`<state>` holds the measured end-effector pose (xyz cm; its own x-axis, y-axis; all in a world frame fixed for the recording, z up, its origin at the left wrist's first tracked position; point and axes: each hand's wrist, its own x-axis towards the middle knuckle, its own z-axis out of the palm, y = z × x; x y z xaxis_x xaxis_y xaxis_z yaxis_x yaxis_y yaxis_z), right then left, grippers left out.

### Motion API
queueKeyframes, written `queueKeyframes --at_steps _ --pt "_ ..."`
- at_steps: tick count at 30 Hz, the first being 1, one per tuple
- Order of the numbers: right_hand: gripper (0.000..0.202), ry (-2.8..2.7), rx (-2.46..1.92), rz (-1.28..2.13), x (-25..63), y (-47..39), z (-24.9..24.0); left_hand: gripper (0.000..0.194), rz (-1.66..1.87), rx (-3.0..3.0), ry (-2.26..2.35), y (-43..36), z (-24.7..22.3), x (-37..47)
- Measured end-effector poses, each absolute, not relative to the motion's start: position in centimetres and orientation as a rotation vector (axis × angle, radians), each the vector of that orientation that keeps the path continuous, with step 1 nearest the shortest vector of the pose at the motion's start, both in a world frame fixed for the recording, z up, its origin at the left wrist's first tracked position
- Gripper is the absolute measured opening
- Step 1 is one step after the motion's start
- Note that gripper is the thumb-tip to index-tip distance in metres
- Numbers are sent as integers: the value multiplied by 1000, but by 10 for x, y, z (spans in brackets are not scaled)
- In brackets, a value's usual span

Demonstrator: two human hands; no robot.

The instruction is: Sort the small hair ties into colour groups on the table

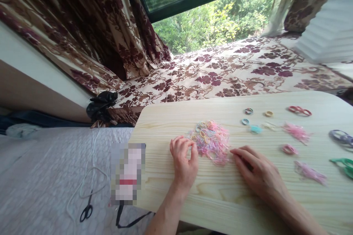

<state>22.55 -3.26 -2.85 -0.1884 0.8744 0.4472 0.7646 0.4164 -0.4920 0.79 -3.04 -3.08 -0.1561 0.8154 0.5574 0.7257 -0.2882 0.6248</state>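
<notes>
A loose pile of pink, purple and yellow small bands (213, 141) lies on the light wooden table (215, 198). My left hand (184, 158) rests at the pile's left edge, its fingers curled but apart from the thumb, with nothing visible in them. At the pile's right edge is my right hand (255, 167), thumb and forefinger pinched together at the outermost bands; whatever is between the tips is too small to name. Sorted groups lie to the right: a pink bunch (297, 133), a lilac bunch (310, 172), a turquoise bunch (256, 129) and a pink ring (289, 149).
Red bands (299, 110), a yellow ring (268, 114), purple bands (342, 137) and green bands (344, 165) are spread farther out. Black scissors (86, 213) and a white cord (93, 147) lie on the bed at left. A blurred-out item (128, 174) overlaps the table's left edge.
</notes>
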Motion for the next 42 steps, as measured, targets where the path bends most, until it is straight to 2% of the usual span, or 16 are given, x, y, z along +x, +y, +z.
queueKeyframes --at_steps 19,29,42 --pt "22 -1992 -1392 203 225 -32 -28 17 1091 2166 1954 -39 -30 4" --pt "21 -1987 -1377 193 225 -32 -30 13 1124 2197 1976 -37 -35 4" --pt "22 -1996 -1383 202 225 -33 -29 12 1336 2043 1671 -37 -29 15"
